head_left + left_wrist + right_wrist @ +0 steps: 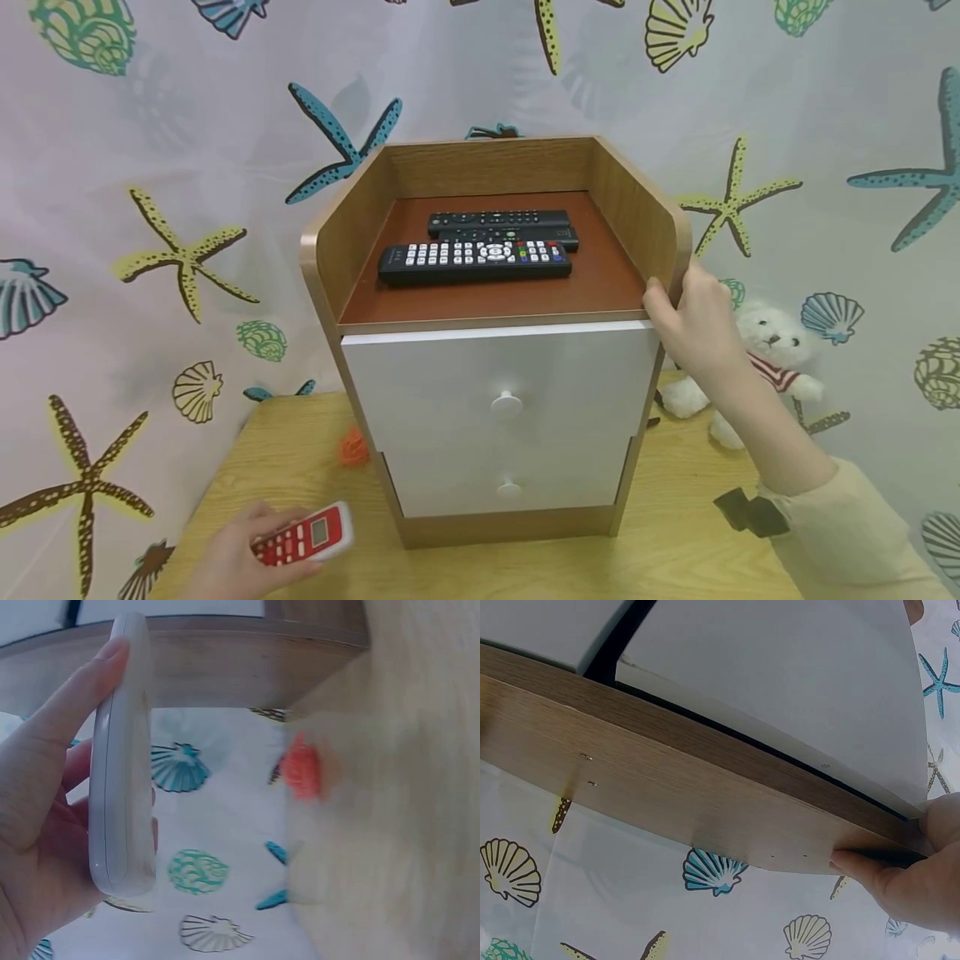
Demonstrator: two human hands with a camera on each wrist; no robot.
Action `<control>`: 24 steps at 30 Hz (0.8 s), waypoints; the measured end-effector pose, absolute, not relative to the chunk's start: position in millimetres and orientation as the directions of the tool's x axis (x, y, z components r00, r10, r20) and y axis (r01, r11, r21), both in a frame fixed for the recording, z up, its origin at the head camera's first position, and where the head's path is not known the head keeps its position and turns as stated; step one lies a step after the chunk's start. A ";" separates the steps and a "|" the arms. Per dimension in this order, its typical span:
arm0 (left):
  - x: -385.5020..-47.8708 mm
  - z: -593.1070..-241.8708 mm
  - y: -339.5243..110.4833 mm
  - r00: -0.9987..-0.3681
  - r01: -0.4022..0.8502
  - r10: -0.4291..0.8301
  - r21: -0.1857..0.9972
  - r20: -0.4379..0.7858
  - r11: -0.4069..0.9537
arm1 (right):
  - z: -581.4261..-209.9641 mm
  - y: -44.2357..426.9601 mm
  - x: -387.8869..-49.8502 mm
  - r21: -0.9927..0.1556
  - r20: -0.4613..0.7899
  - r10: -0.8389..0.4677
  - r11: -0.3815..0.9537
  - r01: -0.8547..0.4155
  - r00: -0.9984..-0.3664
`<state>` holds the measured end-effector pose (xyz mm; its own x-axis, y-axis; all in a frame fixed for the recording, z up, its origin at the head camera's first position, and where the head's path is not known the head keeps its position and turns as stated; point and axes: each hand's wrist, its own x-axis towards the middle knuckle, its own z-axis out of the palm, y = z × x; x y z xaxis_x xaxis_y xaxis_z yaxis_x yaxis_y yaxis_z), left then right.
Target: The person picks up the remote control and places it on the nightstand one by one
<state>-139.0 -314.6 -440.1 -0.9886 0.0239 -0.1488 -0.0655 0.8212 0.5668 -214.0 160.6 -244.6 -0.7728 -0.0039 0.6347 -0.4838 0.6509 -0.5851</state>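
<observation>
Low at the left in the head view, my left hand (243,550) holds a red and white remote (311,536) with a small grey screen. The left wrist view shows this remote (120,757) edge-on, its white casing between thumb and fingers. My right hand (693,321) grips the right side panel of a small wooden cabinet (510,527), just below the panel's rounded front corner. Seen from the right wrist, the fingers of that hand (911,877) wrap the panel's edge. On the cabinet's brown top lie black remotes, the nearest one (475,263) with white buttons.
Two white drawer fronts with round knobs, the upper drawer (450,408) and lower drawer (442,483), face me. A white teddy bear (776,342) sits behind on the right. An orange object (354,447) lies left of the cabinet on the wooden table (285,442). Behind hangs a sea-patterned cloth (187,125).
</observation>
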 end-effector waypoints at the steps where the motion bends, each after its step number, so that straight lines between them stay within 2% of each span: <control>1: -136.3 -433.3 -312.6 -0.989 -0.057 0.030 0.554 -0.147 0.830 | -244.4 160.7 -214.1 -0.584 0.635 -0.003 0.652 -0.483 -0.772; 5: -127.2 -410.1 -304.1 -0.990 -0.039 0.034 0.504 -0.134 0.863 | -244.0 160.5 -214.4 -0.580 0.641 0.002 0.657 -0.482 -0.768; 10: -117.9 -388.9 -294.3 -0.990 -0.059 0.016 0.499 -0.144 0.865 | -243.7 159.8 -214.2 -0.588 0.636 -0.001 0.647 -0.485 -0.772; 24: -104.4 -357.0 -265.7 -0.993 -0.086 -0.031 0.525 -0.113 0.847 | -245.2 161.2 -216.4 -0.584 0.644 -0.015 0.637 -0.503 -0.765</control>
<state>-104.4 -265.7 -357.0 -0.9931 -0.0306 -0.1134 -0.0860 0.8470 0.5246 -216.4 161.2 -245.2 -0.7650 -0.0145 0.6438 -0.5032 0.6373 -0.5836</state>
